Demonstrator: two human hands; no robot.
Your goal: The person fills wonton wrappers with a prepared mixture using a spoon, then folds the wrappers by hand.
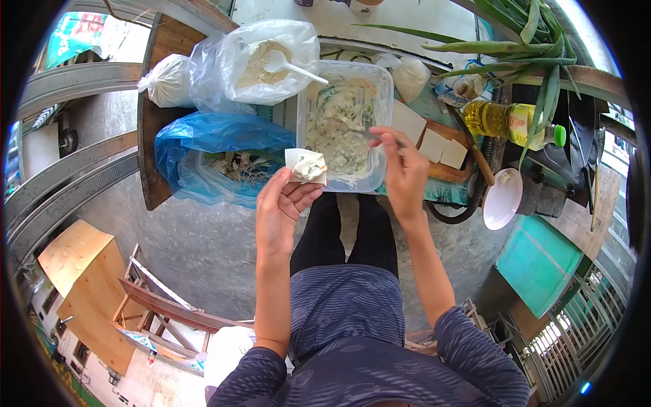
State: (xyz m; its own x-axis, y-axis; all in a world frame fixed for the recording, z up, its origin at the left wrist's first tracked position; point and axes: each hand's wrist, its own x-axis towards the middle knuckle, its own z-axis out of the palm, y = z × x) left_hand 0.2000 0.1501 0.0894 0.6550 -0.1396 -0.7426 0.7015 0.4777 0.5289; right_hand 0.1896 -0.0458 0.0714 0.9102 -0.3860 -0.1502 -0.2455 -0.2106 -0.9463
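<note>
My left hand [279,207] holds a square white dumpling wrapper [293,154], with a mound of creamy white filling [310,165] flecked green and orange on it. It is at the near left corner of a clear plastic container [389,88]. More of the same filling [339,146] is smeared over the container's bottom and sides. In my right hand [405,166], closed around its handle, a metal spoon [354,129] reaches into the container; its tip is hard to make out. Square white wrappers [444,149] lie on a wooden board [456,174] to the right.
Left of the container stand an open bag of flour [247,78] with a white plastic spoon [293,66] and a blue plastic bag [203,129]. On the right are a yellow oil bottle [495,121], a white bowl [502,199] and green onions [529,47].
</note>
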